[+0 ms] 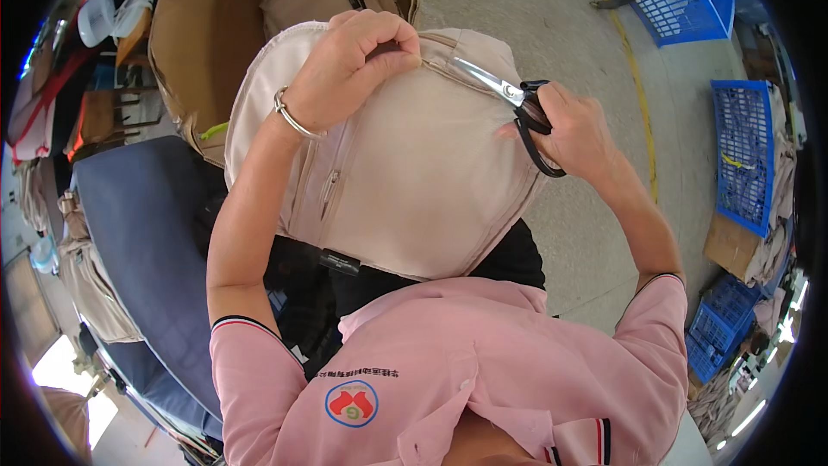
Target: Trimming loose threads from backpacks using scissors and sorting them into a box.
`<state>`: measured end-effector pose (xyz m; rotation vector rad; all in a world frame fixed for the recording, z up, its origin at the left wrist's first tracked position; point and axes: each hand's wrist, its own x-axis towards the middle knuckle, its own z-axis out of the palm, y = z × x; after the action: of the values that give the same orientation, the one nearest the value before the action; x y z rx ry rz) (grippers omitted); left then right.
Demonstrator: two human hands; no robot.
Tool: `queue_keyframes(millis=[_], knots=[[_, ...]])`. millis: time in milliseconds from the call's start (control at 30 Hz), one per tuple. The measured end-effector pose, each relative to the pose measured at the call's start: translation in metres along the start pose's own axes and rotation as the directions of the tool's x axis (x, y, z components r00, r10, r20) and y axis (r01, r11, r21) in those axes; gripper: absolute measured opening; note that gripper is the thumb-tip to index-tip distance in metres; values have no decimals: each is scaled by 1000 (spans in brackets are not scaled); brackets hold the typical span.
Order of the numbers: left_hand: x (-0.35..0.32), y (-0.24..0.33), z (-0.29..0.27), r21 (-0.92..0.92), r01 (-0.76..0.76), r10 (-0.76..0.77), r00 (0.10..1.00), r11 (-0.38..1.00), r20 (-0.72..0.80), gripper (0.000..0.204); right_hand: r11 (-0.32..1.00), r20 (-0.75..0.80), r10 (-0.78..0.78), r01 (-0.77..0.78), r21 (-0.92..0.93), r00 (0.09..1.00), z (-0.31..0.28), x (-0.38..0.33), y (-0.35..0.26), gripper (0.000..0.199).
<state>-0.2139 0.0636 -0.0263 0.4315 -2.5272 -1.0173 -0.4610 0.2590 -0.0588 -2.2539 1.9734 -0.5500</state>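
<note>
Left hand [349, 65]: pinches bag [414, 173] top seam, fingers closed.
Right hand [578, 134]: grips scissors [509, 95], blades at seam.
Bag: on lap.
Risk: blades may nick fabric or fingertips, if the seam slackens.

You are working in bright, even daylight, with no hard shadows on the concrete floor [535, 26]. The strongest glare sits at the lower left rim, where a white patch [60, 367] is blown out, and smaller bright spots burn at the lower right edge. The scissors' blades [487, 79] catch a clean glint. The centre is sharp; toward the black circular border the fisheye bends lines and softens detail.
</note>
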Motion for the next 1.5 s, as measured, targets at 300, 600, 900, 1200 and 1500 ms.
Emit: queue_keyframes(millis=[300, 600, 900, 1200, 1500], knots=[[5, -3, 6, -183, 116, -112, 993, 976, 32, 5, 999, 16, 39, -39, 14, 999, -7, 5, 6, 58], [-2, -6, 5, -142, 116, -116, 993, 983, 10, 4, 998, 103, 20, -26, 63, 994, -7, 23, 0, 58], [-14, -30, 11, -196, 161, -176, 983, 967, -62, 17, 986, 93, 122, -132, 106, 988, 10, 17, 6, 54], [-81, 9, -60, 83, 476, -478, 878, 875, 3, 17, 523, 199, 737, -731, 438, 646, 29, -72, 43, 54], [-294, 83, -194, -67, 575, -340, 383, 816, -859, 10, 939, 242, 321, -342, 47, 916, 49, -138, -19, 47]])
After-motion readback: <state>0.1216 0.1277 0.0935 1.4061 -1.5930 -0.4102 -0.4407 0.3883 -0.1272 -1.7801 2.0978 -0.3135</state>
